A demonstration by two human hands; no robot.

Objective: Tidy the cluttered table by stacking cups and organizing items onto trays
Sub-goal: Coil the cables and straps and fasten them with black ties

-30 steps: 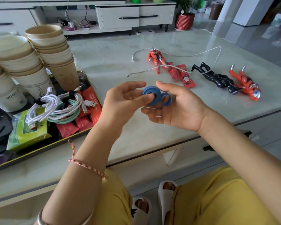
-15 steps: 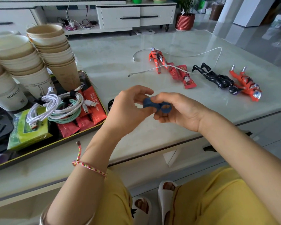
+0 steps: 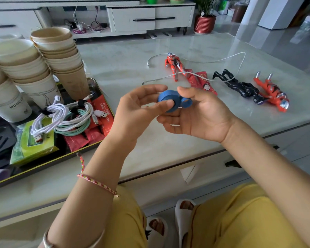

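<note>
Blue strap wound flat makes the roll, held in the air above the table, just inside its near edge, between two hands. The left hand pinches the roll's left side, thumb in front and fingers curled behind. The right hand cups it from below with bent fingers, thumb pressed on top beside a small loop that sticks out to the right.

One tray sits at the near left, its gold rim running at a slant close to the table's near edge. It carries one green packet, at least two coiled cables, one white and one mint, and several red sachets partly covered by the coils, so I cannot count them. Behind these stand three cup stacks, the leftmost cut off by the frame.

Bare tabletop lies under the hands, between the tray's right rim and the toys, and runs on to the far edge behind the cups.

To the right, well apart from the tray, lie three figures: one red, one black and one orange-red nearest the right edge. Two more sachets lie between the red and black figures. One loose white cable loops over them.
</note>
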